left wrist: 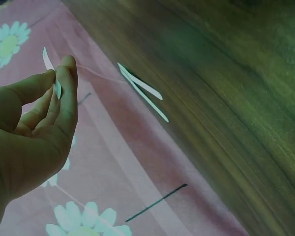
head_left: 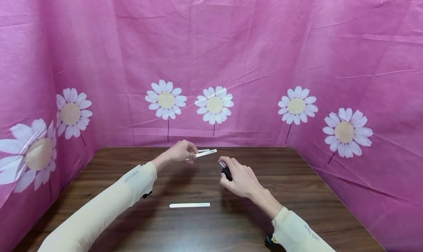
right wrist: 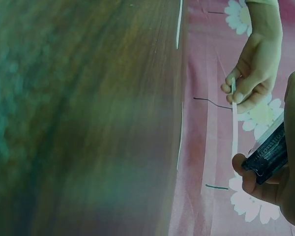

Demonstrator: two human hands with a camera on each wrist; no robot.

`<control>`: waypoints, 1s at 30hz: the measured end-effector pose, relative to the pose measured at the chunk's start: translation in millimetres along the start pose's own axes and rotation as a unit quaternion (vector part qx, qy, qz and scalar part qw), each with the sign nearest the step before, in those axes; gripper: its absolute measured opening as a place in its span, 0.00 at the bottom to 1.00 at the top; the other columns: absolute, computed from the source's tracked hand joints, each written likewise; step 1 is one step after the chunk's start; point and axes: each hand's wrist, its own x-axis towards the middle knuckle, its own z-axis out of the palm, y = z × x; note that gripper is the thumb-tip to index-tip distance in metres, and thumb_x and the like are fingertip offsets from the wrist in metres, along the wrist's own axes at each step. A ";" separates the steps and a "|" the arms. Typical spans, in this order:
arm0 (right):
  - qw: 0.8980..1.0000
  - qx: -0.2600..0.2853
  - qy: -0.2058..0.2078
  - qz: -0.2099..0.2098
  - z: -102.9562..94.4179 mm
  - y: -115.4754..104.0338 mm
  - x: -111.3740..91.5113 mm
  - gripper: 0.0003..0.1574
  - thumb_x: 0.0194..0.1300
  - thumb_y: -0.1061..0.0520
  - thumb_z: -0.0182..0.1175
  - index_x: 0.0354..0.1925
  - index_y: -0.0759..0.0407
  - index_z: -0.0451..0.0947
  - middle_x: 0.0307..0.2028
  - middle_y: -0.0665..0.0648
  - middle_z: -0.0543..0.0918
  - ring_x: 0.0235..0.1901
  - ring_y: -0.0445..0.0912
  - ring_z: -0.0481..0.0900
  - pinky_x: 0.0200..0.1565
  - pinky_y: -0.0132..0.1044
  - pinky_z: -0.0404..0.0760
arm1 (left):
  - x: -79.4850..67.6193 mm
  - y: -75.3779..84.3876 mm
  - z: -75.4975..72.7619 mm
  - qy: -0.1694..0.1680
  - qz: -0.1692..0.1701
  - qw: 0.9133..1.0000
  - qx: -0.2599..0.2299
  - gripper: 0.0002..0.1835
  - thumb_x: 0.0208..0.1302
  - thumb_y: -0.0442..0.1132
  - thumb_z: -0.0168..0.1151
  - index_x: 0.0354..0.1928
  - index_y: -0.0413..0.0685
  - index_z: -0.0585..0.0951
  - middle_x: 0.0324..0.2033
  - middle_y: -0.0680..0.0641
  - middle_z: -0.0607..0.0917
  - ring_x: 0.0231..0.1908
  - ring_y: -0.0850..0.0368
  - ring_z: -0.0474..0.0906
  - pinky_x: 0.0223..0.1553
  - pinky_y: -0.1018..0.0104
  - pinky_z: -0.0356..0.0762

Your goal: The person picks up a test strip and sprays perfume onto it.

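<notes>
My left hand pinches a narrow white strip between thumb and fingers, above the far part of the table. Its free end, bearing small dark print, points right. In the left wrist view the pinched strip looks thin and nearly edge-on. A small black object with a silvery part, which looks like a stapler, is gripped in my right hand. Seen from the right wrist, the stapler is partly covered by the fingers. The right hand is apart from the strip's free end.
Another white strip lies flat on the brown wooden table, nearer me. Two strips form a narrow V near the table's far edge in the left wrist view. A pink curtain with daisies encloses the back and sides.
</notes>
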 end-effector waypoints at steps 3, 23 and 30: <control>1.000 -0.001 0.000 0.003 -1.1 1.4 -1.0 0.30 0.59 0.47 0.59 0.61 0.40 0.69 0.38 0.44 0.76 0.23 0.40 0.72 0.21 0.35 0.68 | 10.8 -6.9 -0.3 0.005 -0.013 1.000 0.011 0.08 0.67 0.21 0.59 0.46 0.27 0.82 0.30 0.41 0.86 0.34 0.39 0.87 0.36 0.56 0.85; 1.000 0.010 -0.003 0.002 -3.9 -0.5 -1.3 0.31 0.60 0.45 0.57 0.62 0.39 0.69 0.40 0.45 0.77 0.23 0.40 0.72 0.21 0.35 0.69 | 55.1 -41.2 9.1 0.006 -0.094 0.995 0.034 0.09 0.64 0.19 0.57 0.45 0.26 0.82 0.37 0.32 0.86 0.37 0.37 0.87 0.38 0.53 0.85; 1.000 0.004 0.007 -0.001 -4.9 -0.4 0.0 0.31 0.59 0.45 0.57 0.62 0.40 0.70 0.39 0.45 0.77 0.22 0.41 0.72 0.21 0.36 0.69 | 58.2 -48.0 7.1 0.009 -0.112 0.992 0.054 0.09 0.62 0.19 0.59 0.44 0.27 0.83 0.34 0.33 0.86 0.35 0.39 0.87 0.39 0.52 0.85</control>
